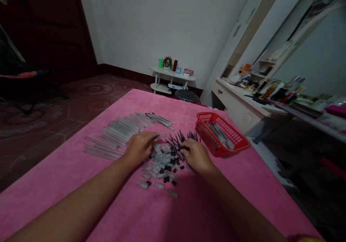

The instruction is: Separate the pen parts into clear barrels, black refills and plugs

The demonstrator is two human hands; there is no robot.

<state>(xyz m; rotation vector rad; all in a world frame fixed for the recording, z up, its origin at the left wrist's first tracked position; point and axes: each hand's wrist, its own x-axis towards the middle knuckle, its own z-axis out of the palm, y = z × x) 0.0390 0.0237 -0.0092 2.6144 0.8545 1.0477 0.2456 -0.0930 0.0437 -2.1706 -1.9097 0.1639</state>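
Note:
My left hand (139, 146) is closed around a translucent pen barrel, whose end (161, 136) sticks out past the fingertips to the right. Left of and beyond it, many clear pen barrels (121, 128) lie side by side in a fan. My right hand (196, 155) is pinched over a heap of thin, black pointed pen pieces (175, 141); what lies between its fingers is too dark to make out. Between and below both hands spreads a loose pile of clear pen caps (159, 162), mixed with small black plugs (168, 169).
A red plastic basket (235, 146) with several pens inside stands at the right of the pink cloth-covered table (113, 202). Several dark-ended pens (160, 120) lie beyond the barrels. A dresser (238, 103) stands to the right, and a small white shelf table (173, 72) by the wall.

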